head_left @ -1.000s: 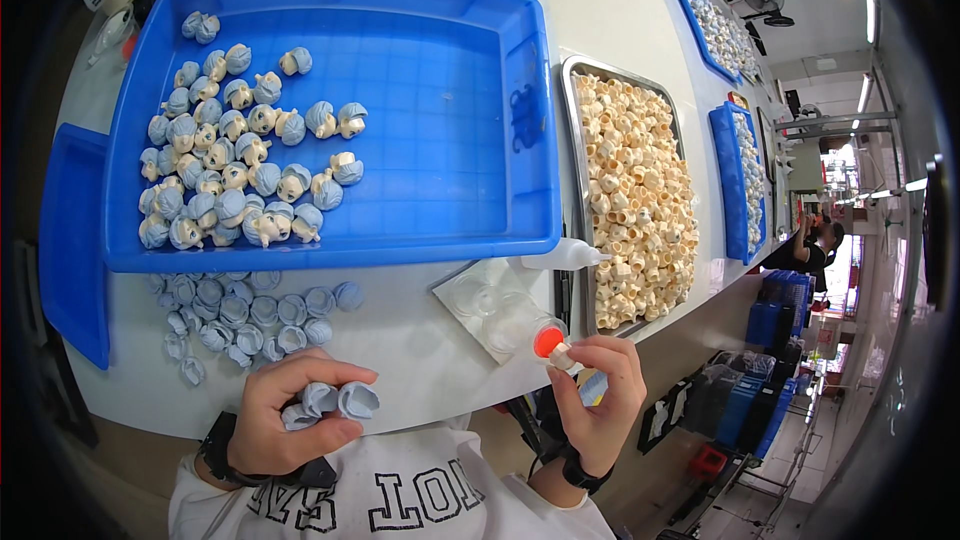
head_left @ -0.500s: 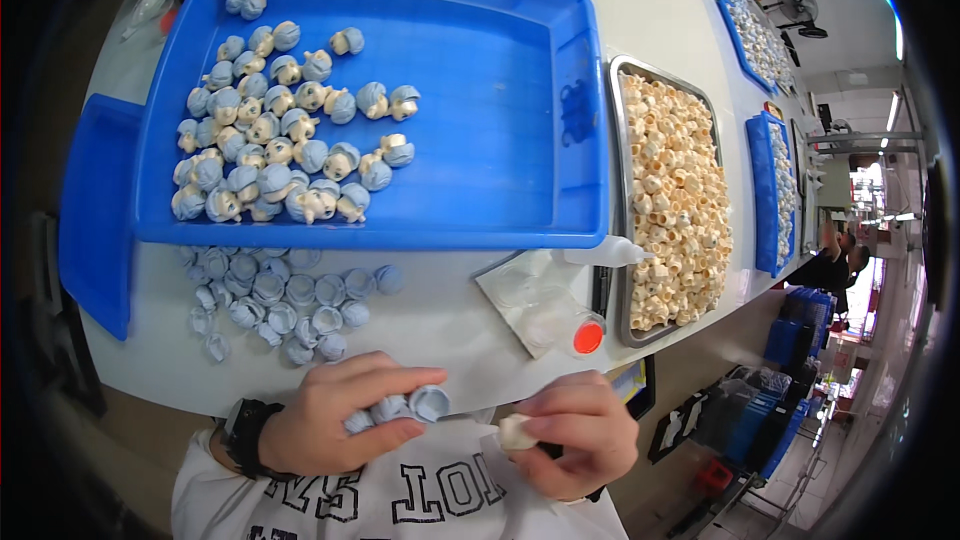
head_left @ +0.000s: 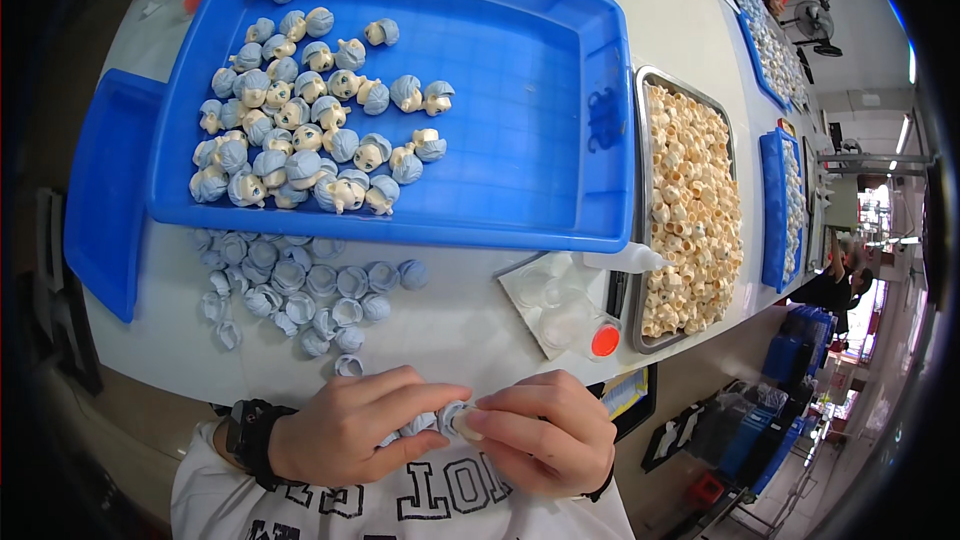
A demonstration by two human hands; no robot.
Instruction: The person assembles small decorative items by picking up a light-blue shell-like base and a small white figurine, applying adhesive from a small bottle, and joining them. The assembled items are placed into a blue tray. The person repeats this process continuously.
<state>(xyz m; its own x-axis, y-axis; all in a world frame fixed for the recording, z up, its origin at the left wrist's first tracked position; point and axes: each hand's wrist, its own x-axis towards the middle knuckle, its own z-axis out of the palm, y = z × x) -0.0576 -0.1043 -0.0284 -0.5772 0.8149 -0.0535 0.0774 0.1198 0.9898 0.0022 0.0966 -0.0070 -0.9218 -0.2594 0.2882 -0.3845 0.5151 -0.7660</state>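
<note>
Close to my body, my left hand [head_left: 345, 430] is closed around a few pale blue doll hair caps [head_left: 418, 424]. One blue cap [head_left: 452, 414] sticks out at its fingertips, opening toward the right. My right hand [head_left: 550, 430] pinches a small cream doll head piece [head_left: 466, 427] and holds it against that cap's open side; fingers partly cover where they meet. Just beyond my left hand lies a single loose cap [head_left: 349, 366]. More hollow blue caps [head_left: 322, 281] are spread over the white table [head_left: 450, 325].
A large blue tray [head_left: 520, 140] holds several doll heads with blue hair [head_left: 306, 137]. On the right, a metal tray [head_left: 643, 330] is full of cream head pieces [head_left: 690, 210]. Between them lie a white squeeze bottle [head_left: 630, 258] and a red-topped round container [head_left: 605, 340]. Co-workers sit farther off.
My right hand has moved left, bringing the cream head piece from apart to against the cap in my left hand. The whole view has shifted slightly.
</note>
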